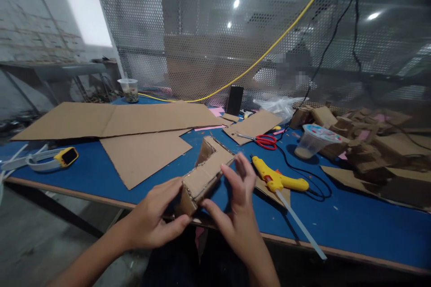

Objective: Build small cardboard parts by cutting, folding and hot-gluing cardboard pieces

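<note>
Both hands hold a small folded cardboard piece (205, 172), box-like with an upright part at its far end and rough glued edges, at the front edge of the blue table. My left hand (156, 215) grips its near left end between thumb and fingers. On the right side, my right hand (237, 202) has its thumb low and its fingertips at the upper edge. Just right of that hand a yellow glue gun (278, 179), a long glue stick protruding from it, lies partly on a cardboard scrap (284, 197). Red-handled scissors (264, 141) rest farther back.
Large cardboard sheets (158, 119) cover the back left, near a yellow smartwatch (67, 157). A plastic cup (311, 141) and a heap of cardboard pieces (377, 143) stand at right. A dark phone-like slab (235, 100) leans at the back. A yellow cable (262, 56) hangs across the mesh panel.
</note>
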Tool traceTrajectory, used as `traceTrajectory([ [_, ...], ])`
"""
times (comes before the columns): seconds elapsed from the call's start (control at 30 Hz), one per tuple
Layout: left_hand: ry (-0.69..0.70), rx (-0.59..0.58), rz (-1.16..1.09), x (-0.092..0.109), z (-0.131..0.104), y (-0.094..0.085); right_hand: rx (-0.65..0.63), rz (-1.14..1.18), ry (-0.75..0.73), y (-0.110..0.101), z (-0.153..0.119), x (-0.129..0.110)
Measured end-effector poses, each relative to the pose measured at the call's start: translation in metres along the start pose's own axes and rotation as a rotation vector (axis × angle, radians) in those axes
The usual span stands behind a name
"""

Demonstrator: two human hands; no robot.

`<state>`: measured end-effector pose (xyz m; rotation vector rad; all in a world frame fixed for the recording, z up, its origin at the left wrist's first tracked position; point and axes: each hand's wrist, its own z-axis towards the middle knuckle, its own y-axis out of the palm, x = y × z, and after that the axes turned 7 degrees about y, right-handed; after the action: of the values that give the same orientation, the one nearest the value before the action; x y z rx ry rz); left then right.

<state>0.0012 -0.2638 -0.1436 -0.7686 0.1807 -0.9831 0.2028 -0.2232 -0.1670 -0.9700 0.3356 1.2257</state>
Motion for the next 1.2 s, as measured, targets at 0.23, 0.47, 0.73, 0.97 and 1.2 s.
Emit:
traceTrajectory([
  [0.23, 0.019, -0.133, -0.018, 0.005, -0.005, 0.008, 0.055, -0.158, -0.258, -0.019, -0.008, -0.008],
  [0.47, 0.115, -0.117, 0.18, 0.013, -0.006, 0.022, 0.105, -0.126, -0.283, -0.016, -0.021, 0.002],
  [0.73, 0.134, -0.067, 0.227, 0.016, -0.01, 0.031, 0.099, -0.084, -0.266, -0.016, -0.025, 0.001],
  [0.97, 0.128, -0.031, 0.181, 0.016, -0.016, 0.034, 0.074, -0.108, -0.272, -0.02, -0.026, 0.001],
  [1.2, 0.11, -0.041, 0.052, 0.014, -0.024, 0.04, 0.091, -0.096, -0.277, -0.02, -0.029, 0.003],
])
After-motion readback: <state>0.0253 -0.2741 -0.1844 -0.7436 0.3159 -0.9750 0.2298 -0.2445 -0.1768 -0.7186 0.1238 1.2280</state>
